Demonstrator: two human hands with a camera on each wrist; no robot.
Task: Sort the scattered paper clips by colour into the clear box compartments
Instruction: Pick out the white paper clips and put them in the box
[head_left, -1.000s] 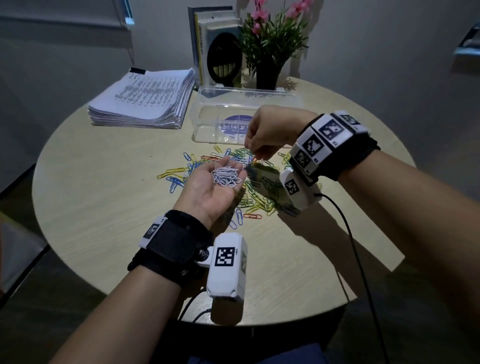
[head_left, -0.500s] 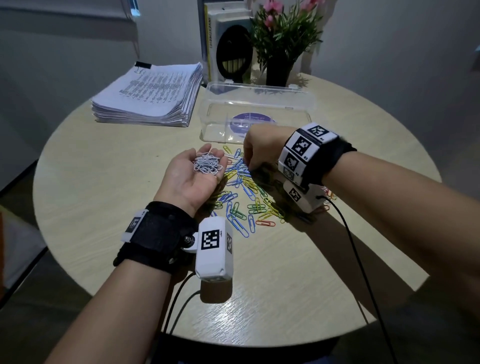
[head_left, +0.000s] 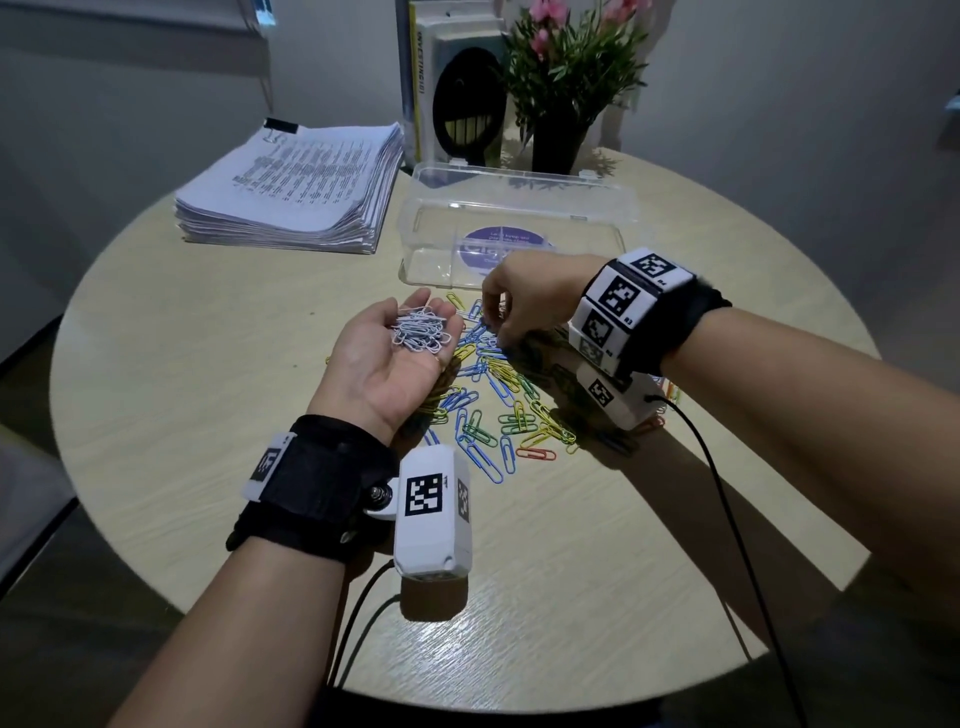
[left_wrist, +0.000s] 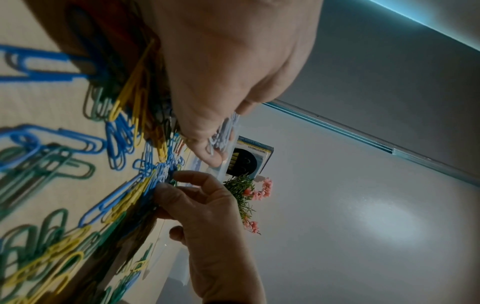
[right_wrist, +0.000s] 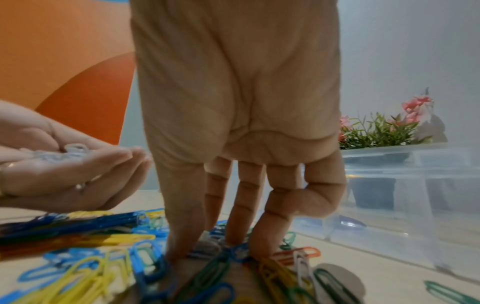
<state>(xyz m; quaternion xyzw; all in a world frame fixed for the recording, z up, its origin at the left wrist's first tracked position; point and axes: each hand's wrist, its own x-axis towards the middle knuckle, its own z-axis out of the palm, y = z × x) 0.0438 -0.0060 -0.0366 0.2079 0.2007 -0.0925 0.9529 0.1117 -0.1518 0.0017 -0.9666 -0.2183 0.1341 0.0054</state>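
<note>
Round table (head_left: 208, 364): wood-look top. Clear box (head_left: 519, 208): long axis left to right, no clips visible inside. Scattered coloured paper clips (head_left: 498, 410): loose heap just before the box, pointing every way. Left hand (head_left: 387, 358): palm up, fingers relaxed, cupping white clips (head_left: 420, 335). Right hand (head_left: 524, 306): fingertips (right_wrist: 233, 236) down on the heap; grasp cannot be told.
</note>
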